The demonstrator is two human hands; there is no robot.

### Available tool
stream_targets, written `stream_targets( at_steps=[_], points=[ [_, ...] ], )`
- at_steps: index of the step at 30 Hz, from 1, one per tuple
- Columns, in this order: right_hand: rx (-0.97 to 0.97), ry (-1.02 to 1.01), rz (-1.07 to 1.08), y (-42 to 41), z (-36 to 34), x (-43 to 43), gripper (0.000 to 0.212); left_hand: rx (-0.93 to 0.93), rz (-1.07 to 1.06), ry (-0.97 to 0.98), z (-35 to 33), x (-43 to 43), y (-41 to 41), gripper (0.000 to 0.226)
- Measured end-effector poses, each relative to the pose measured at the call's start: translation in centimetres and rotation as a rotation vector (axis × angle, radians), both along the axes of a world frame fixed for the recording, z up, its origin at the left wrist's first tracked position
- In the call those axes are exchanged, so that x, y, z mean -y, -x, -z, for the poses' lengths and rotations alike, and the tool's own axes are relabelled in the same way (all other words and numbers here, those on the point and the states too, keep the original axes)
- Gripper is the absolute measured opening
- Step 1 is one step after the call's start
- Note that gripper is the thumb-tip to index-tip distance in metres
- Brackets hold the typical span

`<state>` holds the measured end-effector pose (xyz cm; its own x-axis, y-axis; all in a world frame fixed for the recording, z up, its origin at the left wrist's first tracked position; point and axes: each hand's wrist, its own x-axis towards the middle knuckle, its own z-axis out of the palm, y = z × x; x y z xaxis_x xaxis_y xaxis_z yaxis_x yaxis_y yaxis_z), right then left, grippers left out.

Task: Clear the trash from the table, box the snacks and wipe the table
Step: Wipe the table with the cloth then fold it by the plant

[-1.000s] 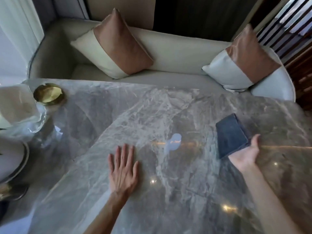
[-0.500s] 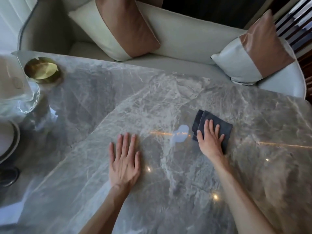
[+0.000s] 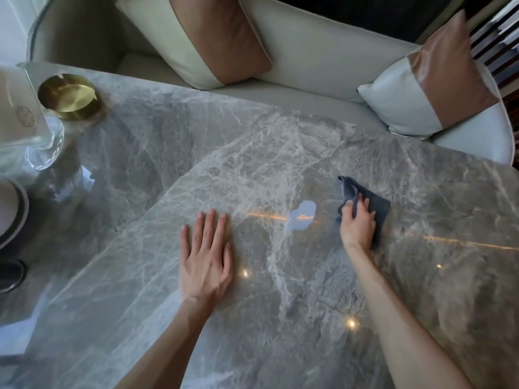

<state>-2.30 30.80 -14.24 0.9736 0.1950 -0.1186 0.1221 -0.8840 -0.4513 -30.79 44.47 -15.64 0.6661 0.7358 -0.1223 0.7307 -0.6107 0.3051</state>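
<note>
On table (image 3: 252,153), R of centre – R hand (image 3: 358,223): palm down on dk blue cloth (image 3: 377,206), fingers curled into it, a fold bunched btwn thumb & fingers; it grips the cloth against the top.
Cloth: lies on table R of centre, partly under R hand; far corner rumpled & lifted, R corner flat. No. of folds: can't tell.
L hand (image 3: 206,259): flat on table just L of centre, palm down, fingers straight & a bit spread, holds nothing.
Table: grey marble w/ white veins, glossy; near & R sides cut off by frame.
Pale patch (image 3: 302,217): at table centre, btwn the 2 hands, just L of cloth; glare or wet spot, can't tell.
Ashtray (image 3: 70,96): brass, round, notch in rim, at table's far-L corner; inside hard to read for glare.
Glass (image 3: 45,147): clear, at table's L edge, just nearer than ashtray; blurred, upper part hidden behind a pale object cut by frame, which can't be identified.
Plate (image 3: 16,217): pale w/ dark rim, table's L edge, mostly out of frame.
Dark round obj (image 3: 9,275): table's L edge, nearer than plate, half cut off; can't ID.
Sofa (image 3: 323,57): cream, beyond table's far edge; ends out of frame.
Cushions: 2, tan + cream, on sofa; L one (image 3: 222,37) cropped at top, R one (image 3: 429,82) whole.
</note>
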Motion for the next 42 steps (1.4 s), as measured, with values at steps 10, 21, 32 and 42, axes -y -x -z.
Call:
stream_targets(
  at_steps=[10, 21, 32, 42],
  points=[
    [-0.368, -0.384, -0.240, 1.9, -2.5, -3.0, 0.032, 0.011, -0.017, -0.008, 0.2, 0.1, -0.1, 0.060],
    [0.063, 0.251, -0.798, 3.1, 0.8, -2.5, 0.064, 0.032, -0.023, -0.009, 0.2, 0.1, -0.2, 0.062],
    [0.069, 0.227, -0.941, 9.1, 0.5, -0.9, 0.049, 0.064, -0.030, 0.011, 0.0, 0.3, -0.1, 0.060],
    [-0.006, 0.318, -0.725, 16.4, -0.1, 2.7, 0.055, 0.113, -0.033, 0.010, 0.0, 0.4, 0.1, 0.057]
  ],
)
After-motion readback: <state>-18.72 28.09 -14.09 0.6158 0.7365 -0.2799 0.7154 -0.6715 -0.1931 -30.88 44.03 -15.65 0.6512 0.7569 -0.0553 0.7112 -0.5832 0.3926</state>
